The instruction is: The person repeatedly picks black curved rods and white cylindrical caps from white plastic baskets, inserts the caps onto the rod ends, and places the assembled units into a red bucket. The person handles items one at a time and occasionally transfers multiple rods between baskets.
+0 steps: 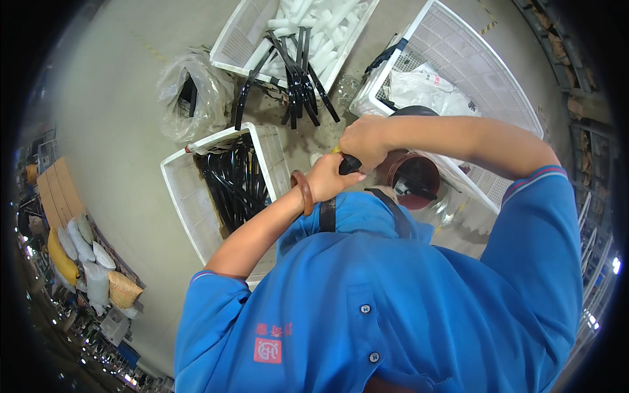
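My two hands meet in front of my body. The left hand (325, 178), with a brown bangle at its wrist, is closed around a black rounded piece (349, 165); its thumb points toward the right hand. Just above and to the right, my right hand (364, 140) is closed against the same black piece. A bit of yellow (336, 150) shows at its fingers, too small to name. Most of what both hands grip is hidden by the fingers.
A white crate (180, 190) of glossy black tubes stands left. Ahead, another crate (230, 33) holds white tubes, with black bars across its edge. A larger white crate (485, 72) with white bags stands right. A dark red bucket (414, 171) and plastic bag (171, 88) stand nearby.
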Tool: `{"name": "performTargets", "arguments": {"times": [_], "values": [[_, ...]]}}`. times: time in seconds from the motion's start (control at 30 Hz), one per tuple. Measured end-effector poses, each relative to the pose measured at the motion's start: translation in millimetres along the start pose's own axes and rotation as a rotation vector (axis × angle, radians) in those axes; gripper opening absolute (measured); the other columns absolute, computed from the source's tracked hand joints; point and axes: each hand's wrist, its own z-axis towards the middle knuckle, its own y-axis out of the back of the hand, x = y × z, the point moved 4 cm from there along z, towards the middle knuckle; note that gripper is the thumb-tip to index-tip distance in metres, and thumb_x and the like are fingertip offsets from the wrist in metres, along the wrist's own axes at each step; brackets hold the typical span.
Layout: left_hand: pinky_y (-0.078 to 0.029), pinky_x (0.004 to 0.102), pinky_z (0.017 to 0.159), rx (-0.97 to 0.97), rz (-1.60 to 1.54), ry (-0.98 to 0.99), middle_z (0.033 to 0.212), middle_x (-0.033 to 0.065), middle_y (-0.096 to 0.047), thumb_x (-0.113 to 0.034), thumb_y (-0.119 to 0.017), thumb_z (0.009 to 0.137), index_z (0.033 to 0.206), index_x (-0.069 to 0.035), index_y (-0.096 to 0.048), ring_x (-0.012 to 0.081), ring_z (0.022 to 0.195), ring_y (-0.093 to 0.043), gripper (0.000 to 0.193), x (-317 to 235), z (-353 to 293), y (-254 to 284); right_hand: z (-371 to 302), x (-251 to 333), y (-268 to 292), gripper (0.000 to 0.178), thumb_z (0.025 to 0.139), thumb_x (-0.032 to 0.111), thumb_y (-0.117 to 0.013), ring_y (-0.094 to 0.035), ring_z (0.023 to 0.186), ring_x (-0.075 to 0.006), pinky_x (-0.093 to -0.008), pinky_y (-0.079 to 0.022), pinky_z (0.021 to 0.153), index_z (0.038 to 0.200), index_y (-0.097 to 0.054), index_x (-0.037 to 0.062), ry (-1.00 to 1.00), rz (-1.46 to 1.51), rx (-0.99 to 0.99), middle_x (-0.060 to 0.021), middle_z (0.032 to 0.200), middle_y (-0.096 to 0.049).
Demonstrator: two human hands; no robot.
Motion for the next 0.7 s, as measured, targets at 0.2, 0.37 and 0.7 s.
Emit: {"name": "performTargets", "arguments": {"times": [0.2,0.37,0.7], "values": [[-0.038,0.0254,0.04,0.084,-0.604,0.239,0.059,-0.0007,-0.052,-0.022,-0.073,0.088,0.091,-0.002,-0.058,0.0087,0.044,-0.047,0.025,16.9,14.2,50.0,46.0,-21.0,49.9,0.029,0.062,0.022,-0.078,-0.07,0.08,-0.0335,-0.0441,-0.054,0.067,0.086,-0.068,0.0071,0.09,-0.159,-0.215,-0.0113,0.08,-0.07],[-0.028,0.0211,0.035,-0.083,-0.789,0.198,0.053,-0.0055,-0.044,-0.019,-0.07,0.092,0.094,-0.006,-0.055,0.003,0.037,-0.037,0.02,28.3,2.2,106.5,48.6,-102.3,133.1,0.034,0.067,0.023,-0.078,-0.065,0.086,-0.0321,-0.0439,-0.052,0.073,0.095,-0.063,0.0102,-0.037,-0.167,-0.686,-0.009,0.082,-0.065],[-0.032,0.0232,0.034,-0.329,-0.936,0.201,0.054,-0.0032,-0.043,-0.029,-0.058,0.1,0.123,-0.006,-0.052,0.007,0.036,-0.039,0.033,65.5,34.1,135.2,181.8,-161.9,127.7,0.012,0.079,0.012,-0.062,-0.071,0.084,-0.0309,-0.0417,-0.058,0.066,0.09,-0.063,0.0072,-0.014,0.042,-0.591,-0.0139,0.085,-0.07]]}}
